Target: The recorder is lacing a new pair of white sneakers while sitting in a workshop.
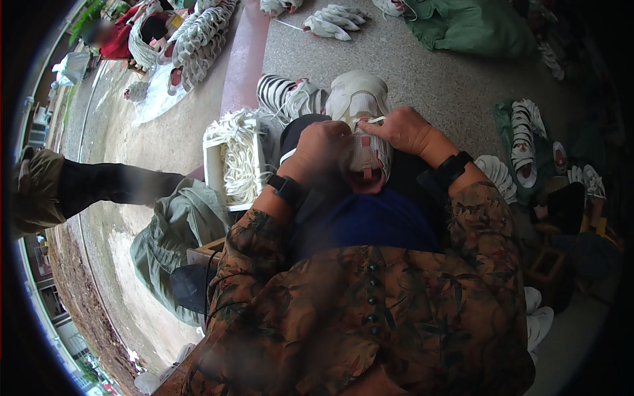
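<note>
A white sneaker (360,99) with a pink lining and pink tabs rests across my lap, its toe pointing away from me. My right hand (404,129) is closed at the right side of the lacing, with a white shoelace (376,120) pinched at its fingertips. Against the left side of the tongue, my left hand (322,142) is closed with fingers curled; what they grip is hidden. Beyond my left hand stands a row of nested white shoes (290,96). To the left, a white box (212,173) holds a heap of white shoelaces (241,162).
A grey-green sack (175,237) lies at my left, near another person's dark-clad leg (122,183). Stacked shoes (201,49) and a person in red (117,41) are far left. A green sack (469,30) lies far right; more shoes (522,135) line the right.
</note>
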Demonstrator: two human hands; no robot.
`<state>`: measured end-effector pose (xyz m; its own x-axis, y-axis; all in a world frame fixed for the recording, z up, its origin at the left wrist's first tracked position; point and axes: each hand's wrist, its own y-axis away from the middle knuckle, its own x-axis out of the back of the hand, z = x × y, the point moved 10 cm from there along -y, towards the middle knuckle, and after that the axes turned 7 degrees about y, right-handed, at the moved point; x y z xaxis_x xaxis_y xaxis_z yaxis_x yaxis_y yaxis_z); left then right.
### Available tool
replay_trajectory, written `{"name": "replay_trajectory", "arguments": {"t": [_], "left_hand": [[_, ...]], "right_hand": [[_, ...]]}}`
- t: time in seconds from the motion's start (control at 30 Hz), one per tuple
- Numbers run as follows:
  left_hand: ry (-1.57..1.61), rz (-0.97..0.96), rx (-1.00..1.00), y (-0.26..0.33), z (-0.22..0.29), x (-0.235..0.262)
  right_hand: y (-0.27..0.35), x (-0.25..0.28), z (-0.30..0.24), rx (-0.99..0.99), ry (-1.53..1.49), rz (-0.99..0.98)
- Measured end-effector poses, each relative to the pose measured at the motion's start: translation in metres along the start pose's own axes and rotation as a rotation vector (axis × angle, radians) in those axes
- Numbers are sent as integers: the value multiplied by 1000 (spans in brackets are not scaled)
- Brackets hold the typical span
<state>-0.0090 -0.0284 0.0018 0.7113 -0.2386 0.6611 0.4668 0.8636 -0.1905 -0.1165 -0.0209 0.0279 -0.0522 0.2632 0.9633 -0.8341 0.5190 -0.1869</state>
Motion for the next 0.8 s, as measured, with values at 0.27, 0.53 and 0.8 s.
{"name": "replay_trajectory", "arguments": {"t": [0.27,0.53,0.8], "left_hand": [[95,59,94,-6,-4,22],[-92,54,-179,3,16,23],[183,53,-26,15,-38,31]], "right_hand": [[17,7,-2,-168,-212,111],[39,1,12,-269,-177,220],[71,-7,27,-330,-250,234]]}}
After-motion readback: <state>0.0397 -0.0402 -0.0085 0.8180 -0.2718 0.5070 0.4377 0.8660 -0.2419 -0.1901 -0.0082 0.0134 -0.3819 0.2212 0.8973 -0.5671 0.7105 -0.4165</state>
